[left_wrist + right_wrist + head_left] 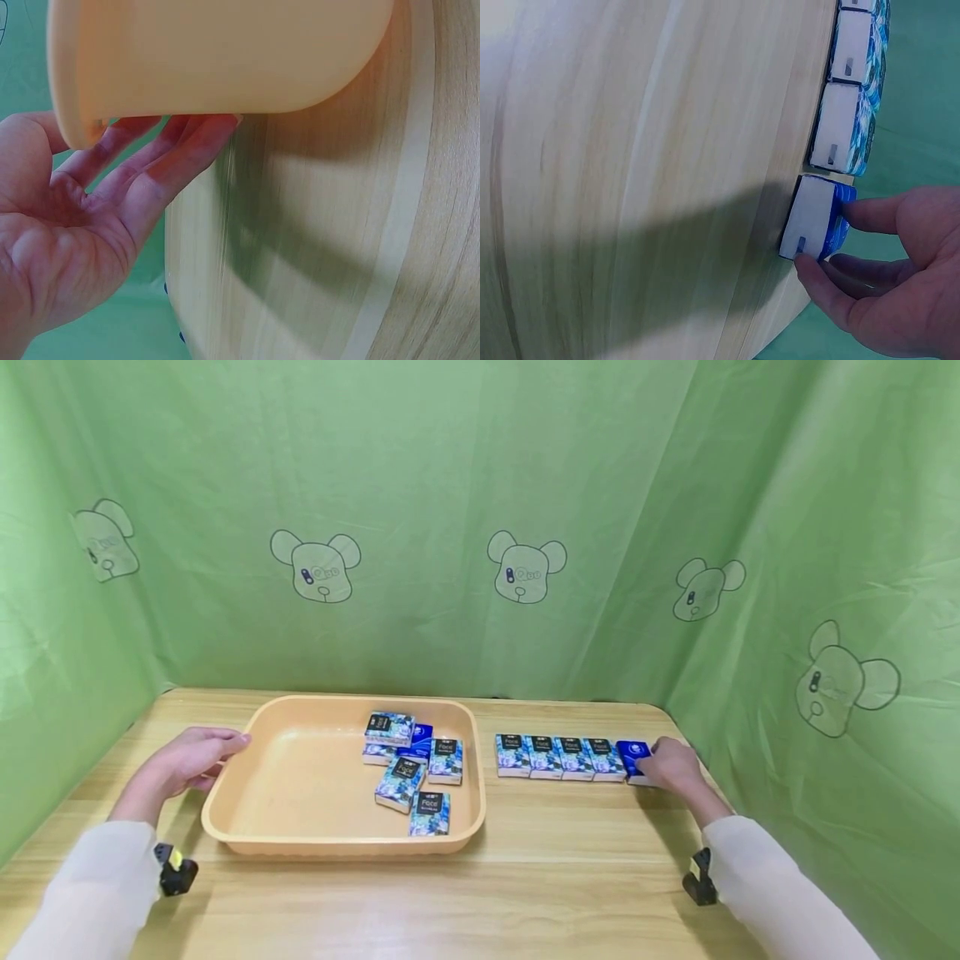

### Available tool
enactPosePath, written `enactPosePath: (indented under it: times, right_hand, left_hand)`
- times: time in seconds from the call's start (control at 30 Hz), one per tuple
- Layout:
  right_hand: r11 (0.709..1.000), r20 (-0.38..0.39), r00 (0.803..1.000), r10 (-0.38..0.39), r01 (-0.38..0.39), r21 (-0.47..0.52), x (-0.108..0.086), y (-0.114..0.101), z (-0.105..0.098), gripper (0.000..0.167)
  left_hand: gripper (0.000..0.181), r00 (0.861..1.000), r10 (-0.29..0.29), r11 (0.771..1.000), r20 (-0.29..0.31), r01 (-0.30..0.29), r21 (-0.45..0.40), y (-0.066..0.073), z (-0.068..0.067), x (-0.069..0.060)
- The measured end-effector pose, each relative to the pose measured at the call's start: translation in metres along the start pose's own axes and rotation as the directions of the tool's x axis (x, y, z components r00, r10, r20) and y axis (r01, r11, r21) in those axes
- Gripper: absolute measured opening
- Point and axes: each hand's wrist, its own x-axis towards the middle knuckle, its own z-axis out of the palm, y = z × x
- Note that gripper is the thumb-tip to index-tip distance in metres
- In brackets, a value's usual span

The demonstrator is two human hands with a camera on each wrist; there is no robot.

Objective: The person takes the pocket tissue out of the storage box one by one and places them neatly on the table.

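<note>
My left hand (197, 758) holds the left rim of a peach plastic tray (247, 841), its fingers against the outside of the wall; in the left wrist view the thumb is partly hidden behind the rim. Far right on the table, my right hand (670, 766) pinches a blue tissue pack (632, 752) between thumb and fingers. This pack sits at the right end of a row of blue floral tissue packs (576, 758). A small gap parts it from its neighbour (838, 127) in the right wrist view.
Inside the tray's right half lie several floral tissue packs (400, 782) and one blue pack (420, 742), some stacked or leaning. A green curtain (420, 635) with bear-head prints encloses the wooden table (525, 893) at the back and sides.
</note>
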Motion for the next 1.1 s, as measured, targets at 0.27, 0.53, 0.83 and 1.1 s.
enactPosePath:
  times: [0.27,0.53,0.83,1.1]
  right_hand:
    - [1.0,0.007,1.0,0.007,-0.007,0.02,0.0,-0.0066,-0.0005,0.049]
    - [0.999,0.016,1.0,0.018,-0.019,0.026,0.0013,-0.0075,0.0003,0.05]
    - [0.999,0.025,0.999,0.025,-0.026,0.041,0.0012,-0.0078,0.0007,0.053]
    - [0.998,0.032,0.999,0.031,-0.033,0.057,0.001,-0.0059,0.0024,0.054]
  left_hand:
    - [0.067,1.0,-0.005,1.0,-0.004,0.005,0.0,0.0012,0.0,-0.0004]
    - [0.066,1.0,0.0,1.0,-0.004,0.0,0.007,-0.0002,-0.0009,0.0006]
    - [0.066,1.0,-0.001,1.0,-0.012,0.001,0.003,-0.0003,-0.0012,0.0012]
    - [0.066,1.0,0.003,1.0,-0.012,-0.002,0.007,0.0019,0.0003,0.0002]
